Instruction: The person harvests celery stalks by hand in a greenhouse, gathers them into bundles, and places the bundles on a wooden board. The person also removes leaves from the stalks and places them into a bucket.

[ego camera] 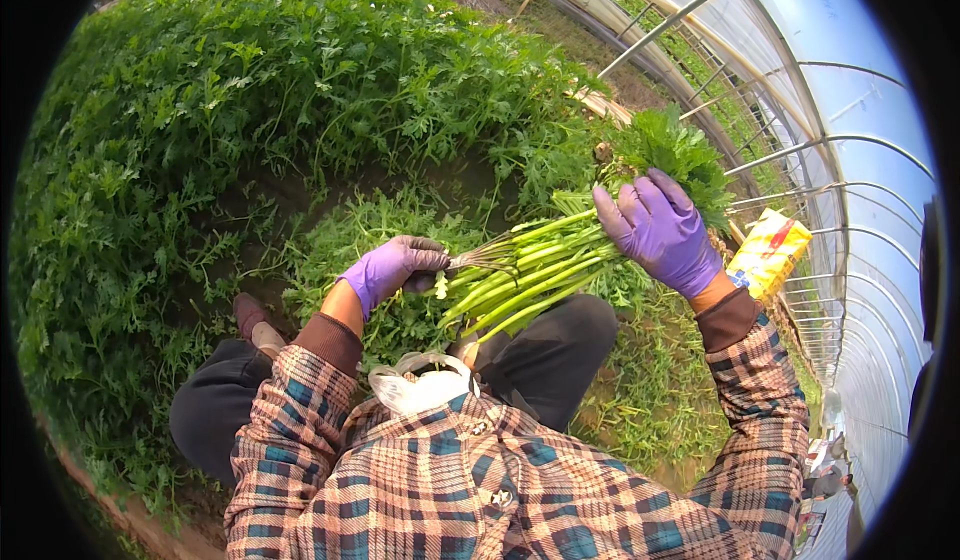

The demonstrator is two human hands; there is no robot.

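My right hand (660, 230), in a purple glove, grips a bunch of leafy greens (540, 260) around its upper stems. The leafy tops (675, 147) stick out beyond the fingers, and the pale green stems fan out towards my left hand. My left hand (397, 267), also gloved and soiled at the fingertips, closes on what looks like a small hand rake (484, 258) with thin dark tines. Those tines lie against the stems. A scrap of leaf (441, 285) hangs by the left fingers. The tool's handle is hidden in that hand.
Dense standing greens (300, 72) fill the left and far side. Loose leaves (375, 230) cover the ground before my bent knees (555, 350). A yellow printed bag (772, 252) lies beyond my right wrist. Greenhouse hoops (817, 140) curve along the right. Another person (829, 481) is far off, lower right.
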